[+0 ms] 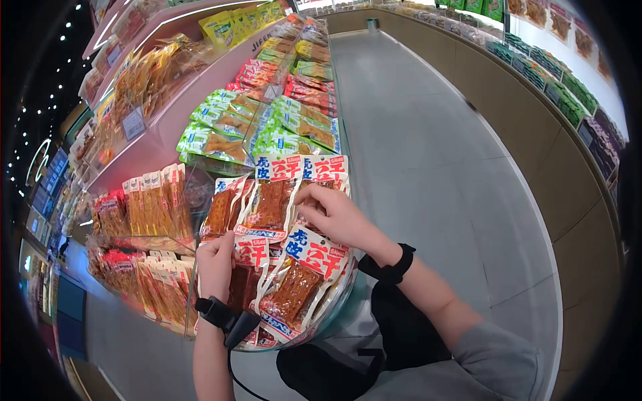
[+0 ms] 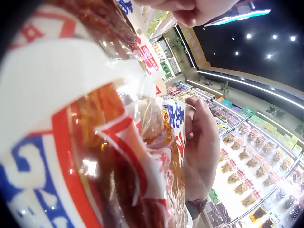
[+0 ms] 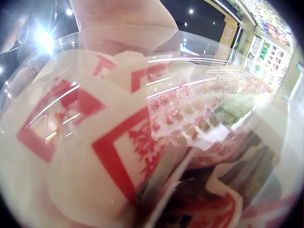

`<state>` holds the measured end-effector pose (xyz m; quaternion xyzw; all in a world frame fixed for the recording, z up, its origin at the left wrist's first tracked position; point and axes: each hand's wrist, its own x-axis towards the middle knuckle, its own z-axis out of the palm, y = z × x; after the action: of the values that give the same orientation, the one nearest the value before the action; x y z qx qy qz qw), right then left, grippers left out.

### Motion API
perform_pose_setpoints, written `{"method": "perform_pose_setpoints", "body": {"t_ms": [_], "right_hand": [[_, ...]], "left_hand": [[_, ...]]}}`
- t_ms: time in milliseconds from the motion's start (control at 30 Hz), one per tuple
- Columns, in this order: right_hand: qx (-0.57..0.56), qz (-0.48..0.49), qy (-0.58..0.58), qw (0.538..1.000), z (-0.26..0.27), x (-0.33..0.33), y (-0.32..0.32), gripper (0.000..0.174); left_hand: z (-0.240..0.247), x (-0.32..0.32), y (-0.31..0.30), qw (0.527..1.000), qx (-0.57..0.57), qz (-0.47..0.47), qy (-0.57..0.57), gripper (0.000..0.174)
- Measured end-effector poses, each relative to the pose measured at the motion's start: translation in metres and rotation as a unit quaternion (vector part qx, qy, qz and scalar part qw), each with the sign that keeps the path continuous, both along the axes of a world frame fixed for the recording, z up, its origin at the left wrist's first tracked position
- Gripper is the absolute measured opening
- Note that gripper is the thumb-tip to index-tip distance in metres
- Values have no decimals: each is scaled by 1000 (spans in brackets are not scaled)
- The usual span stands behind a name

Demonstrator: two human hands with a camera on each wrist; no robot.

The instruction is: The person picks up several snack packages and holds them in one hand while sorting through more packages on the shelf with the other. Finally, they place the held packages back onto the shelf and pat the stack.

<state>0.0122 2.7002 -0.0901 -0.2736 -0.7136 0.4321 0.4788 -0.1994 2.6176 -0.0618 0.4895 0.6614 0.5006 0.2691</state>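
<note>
Several red, white and blue packets of dried tofu (image 1: 291, 301) lie in overlapping rows in the rounded end of a display bin, brown pieces showing through clear windows. At the bin's left side, my left hand (image 1: 215, 267) has its fingers curled at the top edge of a front-left packet (image 1: 251, 252). My right hand (image 1: 338, 217) reaches in from the right, thumb and fingers bent at the edge of a back-row packet (image 1: 271, 200). In the left wrist view the right hand (image 2: 202, 152) shows behind a packet's printed edge. Packets and glare fill much of the right wrist view.
A clear rim (image 1: 351, 294) curves round the bin's front. Green snack packets (image 1: 221, 127) lie farther back. Long snack packs (image 1: 157, 207) stand in clear bins at left. A grey aisle floor (image 1: 428, 134) runs along the right, beside a brown counter (image 1: 535, 147).
</note>
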Motion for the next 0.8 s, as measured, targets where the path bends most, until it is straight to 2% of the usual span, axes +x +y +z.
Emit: {"method": "perform_pose_setpoints", "body": {"t_ms": [133, 167, 200, 267, 300, 367, 433, 600, 633, 800], "right_hand": [[75, -35, -18, 996, -3, 0, 4, 16], [28, -17, -2, 999, -2, 0, 3, 13], [26, -17, -3, 1000, -4, 0, 5, 13], [117, -69, -2, 991, -10, 0, 10, 11], [96, -51, 13, 994, -11, 1, 11, 12], [103, -44, 13, 994, -15, 1, 13, 13], [112, -35, 12, 993, -14, 1, 13, 14], [84, -19, 2, 996, -10, 0, 10, 15], [91, -24, -26, 995, -9, 2, 9, 24], [72, -34, -33, 996, -3, 1, 5, 40]], "left_hand": [[0, -3, 2, 1000, -21, 14, -13, 33], [-2, -4, 3, 1000, 12, 12, -20, 28], [-4, -5, 4, 999, 45, 9, -26, 24], [-1, -6, 2, 998, 29, -1, -55, 19], [-5, -7, 4, 997, 63, -15, -38, 18], [-5, -6, 3, 995, 94, -28, -21, 23], [4, 3, 2, 995, 98, -17, -21, 35], [3, 0, 2, 992, 118, -29, -17, 42], [2, -1, 3, 993, 118, -27, -18, 43], [5, -3, 3, 987, 157, -15, -22, 54]]}}
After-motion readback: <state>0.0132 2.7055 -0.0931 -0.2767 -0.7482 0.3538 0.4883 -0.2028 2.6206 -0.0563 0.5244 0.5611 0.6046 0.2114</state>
